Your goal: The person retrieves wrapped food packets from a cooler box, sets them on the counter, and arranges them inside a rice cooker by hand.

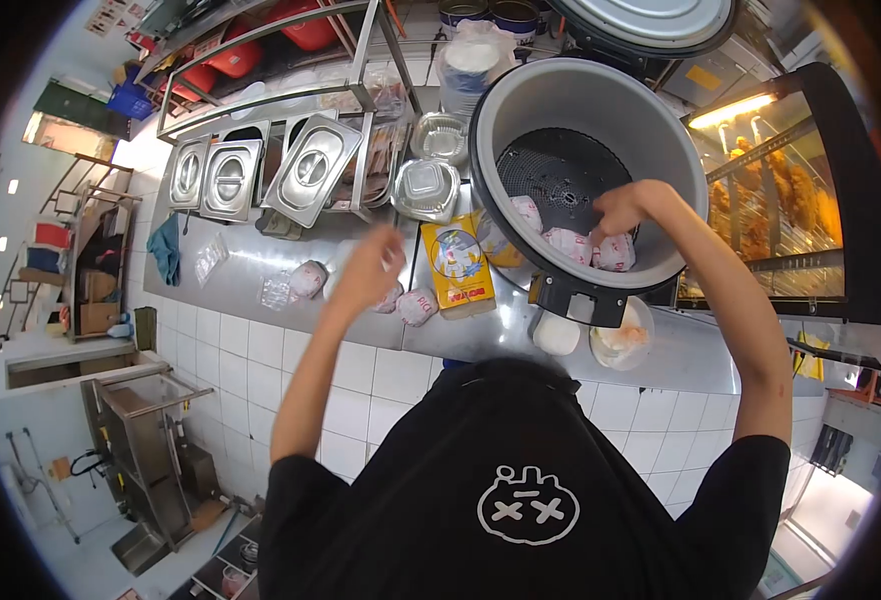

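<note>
Three wrapped packs [568, 244] lie inside the pot [696, 175], against its near wall, on a dark perforated bottom. My right hand [616, 212] reaches in over them, fingers curled down at the rightmost; I can't tell whether they grip it. My left hand [369, 268], blurred, is left of the pot above more packs on the counter [361, 325]; I can't tell its grip either.

Between those loose packs and the pot stands a yellow box [458, 268]. A white lump [558, 334] and a bowl [636, 350] with some orange-and-white food sit at the pot's near side. Clear tubs [427, 190] are left of the pot, and lidded steel pans [313, 170] farther left. Right of the pot, a lit cabinet [776, 276] holds browned food.
</note>
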`<state>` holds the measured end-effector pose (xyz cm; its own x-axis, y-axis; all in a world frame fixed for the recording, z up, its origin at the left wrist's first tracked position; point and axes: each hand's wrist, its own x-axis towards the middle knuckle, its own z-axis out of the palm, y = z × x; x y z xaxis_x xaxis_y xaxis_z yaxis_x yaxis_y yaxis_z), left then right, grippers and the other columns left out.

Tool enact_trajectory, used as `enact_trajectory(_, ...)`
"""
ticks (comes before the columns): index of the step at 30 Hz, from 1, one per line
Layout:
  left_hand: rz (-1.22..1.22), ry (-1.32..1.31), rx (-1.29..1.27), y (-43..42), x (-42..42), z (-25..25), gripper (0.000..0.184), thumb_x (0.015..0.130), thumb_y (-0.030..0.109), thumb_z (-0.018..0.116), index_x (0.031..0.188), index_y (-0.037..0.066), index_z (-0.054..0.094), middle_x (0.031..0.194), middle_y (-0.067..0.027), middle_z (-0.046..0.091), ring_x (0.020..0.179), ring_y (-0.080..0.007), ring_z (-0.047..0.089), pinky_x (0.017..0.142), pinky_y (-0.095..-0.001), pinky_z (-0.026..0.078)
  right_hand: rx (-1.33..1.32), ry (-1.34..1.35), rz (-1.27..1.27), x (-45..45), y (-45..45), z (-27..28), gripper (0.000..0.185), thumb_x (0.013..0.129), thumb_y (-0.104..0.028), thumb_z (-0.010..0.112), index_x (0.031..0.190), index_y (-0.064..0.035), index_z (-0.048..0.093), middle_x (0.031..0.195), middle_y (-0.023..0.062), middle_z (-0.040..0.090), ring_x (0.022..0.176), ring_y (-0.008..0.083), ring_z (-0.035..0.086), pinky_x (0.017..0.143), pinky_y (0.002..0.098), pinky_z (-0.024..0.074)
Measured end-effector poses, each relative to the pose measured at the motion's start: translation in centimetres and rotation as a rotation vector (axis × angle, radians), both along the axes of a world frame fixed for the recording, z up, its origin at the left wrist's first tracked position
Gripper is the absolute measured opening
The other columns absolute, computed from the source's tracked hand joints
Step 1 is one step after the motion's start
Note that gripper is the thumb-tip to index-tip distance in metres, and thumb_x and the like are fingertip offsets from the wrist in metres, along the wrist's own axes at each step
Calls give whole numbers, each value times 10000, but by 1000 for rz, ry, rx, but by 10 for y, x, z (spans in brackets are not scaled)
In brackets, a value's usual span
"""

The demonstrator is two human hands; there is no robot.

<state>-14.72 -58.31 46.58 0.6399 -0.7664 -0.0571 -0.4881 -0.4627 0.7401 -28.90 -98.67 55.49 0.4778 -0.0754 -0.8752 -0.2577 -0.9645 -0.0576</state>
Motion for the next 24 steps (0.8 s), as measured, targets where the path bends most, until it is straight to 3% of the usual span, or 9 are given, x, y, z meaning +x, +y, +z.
enact_trajectory(1,-150,-91,-32,27,-8,-60,404,846,152,703,1216,53,574,1159,-167,604,1057,-294,598,896,-427,488,-23,-73,27,3,0,6,746,847,-497,654,1355,41,556,1396,273,538,1271,385,556,1053,436,465)
enact_trajectory(3,-245,-266,430,41,-51,-101,708,764,176,752,1402,100,452,1316,-164,520,1219,-337,502,997,-539,413,13,-406,0,7,13,28,700,881,-428,659,1385,35,508,1358,247,565,1255,389,556,1060,439,450)
enact_trajectory(7,-139,-497,505,42,-86,-160,912,679,173,767,1485,128,344,1324,-158,514,1279,-331,466,1072,-568,320,278,-1008,-11,-7,65,83,553,933,-299,635,1377,5,504,1289,200,603,1188,348,591,1018,429,464)
enact_trajectory(11,-197,-120,565,34,-78,-122,903,649,272,842,1416,86,401,1300,-205,538,1216,-358,538,1004,-495,445,555,-1134,-184,-44,111,131,475,895,-200,679,1314,-3,571,1300,192,606,1204,345,589,1034,390,454)
enact_trajectory(14,-337,477,365,53,-56,-115,873,670,335,860,1375,63,422,1262,-212,576,1185,-337,585,985,-420,486,687,-1186,-221,-87,117,131,478,857,-134,717,1303,-14,593,1286,172,619,1183,321,605,1008,384,465)
enact_trajectory(17,-529,833,188,37,-35,-6,847,691,188,863,1387,51,400,1181,-96,584,1108,-214,584,977,-347,464,987,-1000,-359,-141,107,119,530,860,-212,712,1319,15,574,1334,168,607,1217,311,591,1020,397,448)
enact_trajectory(19,-672,475,38,20,-19,51,843,694,126,855,1398,59,396,1172,-60,567,1087,-200,575,972,-340,456,1168,-825,-433,-167,105,98,531,885,-212,706,1341,16,557,1329,156,614,1205,292,599,1010,397,456)
enact_trajectory(21,-572,597,99,-17,-12,131,824,707,143,847,1402,74,409,1171,-67,563,1135,-201,546,991,-329,432,1265,-681,-477,-186,105,68,533,908,-223,699,1369,-14,535,1315,133,619,1177,260,605,979,380,470)
enact_trajectory(24,-623,218,-29,-89,-16,210,798,694,194,832,1388,91,453,1203,-106,571,1186,-239,541,1018,-355,425,1264,-555,-510,-199,116,22,539,930,-259,690,1402,-75,505,1285,96,627,1135,209,609,926,348,489)
